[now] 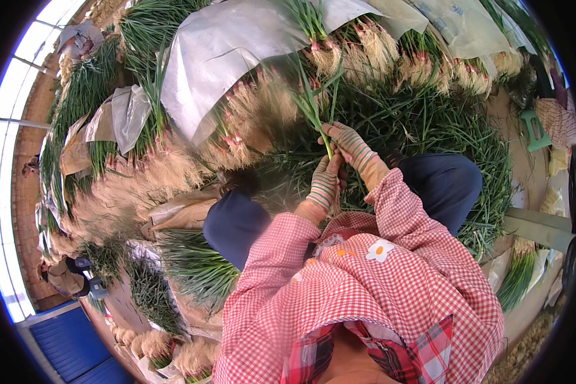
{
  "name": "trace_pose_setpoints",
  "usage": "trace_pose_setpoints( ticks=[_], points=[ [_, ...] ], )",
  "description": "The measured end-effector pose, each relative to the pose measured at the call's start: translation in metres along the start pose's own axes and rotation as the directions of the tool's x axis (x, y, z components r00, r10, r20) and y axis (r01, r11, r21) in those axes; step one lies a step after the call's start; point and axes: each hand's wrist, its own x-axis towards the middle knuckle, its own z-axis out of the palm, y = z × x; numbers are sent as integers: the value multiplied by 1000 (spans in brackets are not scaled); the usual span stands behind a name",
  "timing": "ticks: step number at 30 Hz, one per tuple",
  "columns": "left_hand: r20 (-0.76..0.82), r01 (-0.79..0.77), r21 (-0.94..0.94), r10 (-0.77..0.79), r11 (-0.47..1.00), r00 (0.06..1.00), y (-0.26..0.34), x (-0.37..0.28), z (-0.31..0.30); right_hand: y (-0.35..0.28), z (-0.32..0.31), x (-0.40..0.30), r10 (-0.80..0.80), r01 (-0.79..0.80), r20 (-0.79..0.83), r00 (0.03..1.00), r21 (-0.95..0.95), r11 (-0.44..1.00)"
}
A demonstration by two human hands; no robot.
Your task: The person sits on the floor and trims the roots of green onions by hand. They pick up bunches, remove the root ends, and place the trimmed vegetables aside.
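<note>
Both my hands, in striped fingerless gloves, meet in front of my chest on one green onion plant (312, 108). My left hand (322, 182) grips its lower end, and pale roots hang below the fingers. My right hand (348, 144) holds the stalk just above, fingers bent around it, with the green leaves spreading upward. Under and beyond the hands lies a heap of loose green leaves (441, 129). Past it stand bunches of onions with pink bases and long pale roots (240, 125), partly under a whitish plastic sheet (221, 53).
More rooted bunches (139, 177) line the left side. A bundle of green onions (197, 264) lies beside my left knee. A green plastic stool (535, 129) stands at the right, near a person in checked clothing (557, 120). Other people (65, 276) are at the far left.
</note>
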Motion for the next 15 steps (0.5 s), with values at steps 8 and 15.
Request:
trace_pose_setpoints(
  ticks=[8, 15],
  points=[
    [405, -194, 40, 162, 980, 900, 84, -64, 57, -4, -57, 15, 151, -98, -182, 972, 270, 958],
    [356, -467, 50, 421, 883, 834, 270, -46, 79, -131, -10, 34, -427, 48, -118, 896, -932, 358]
  ],
)
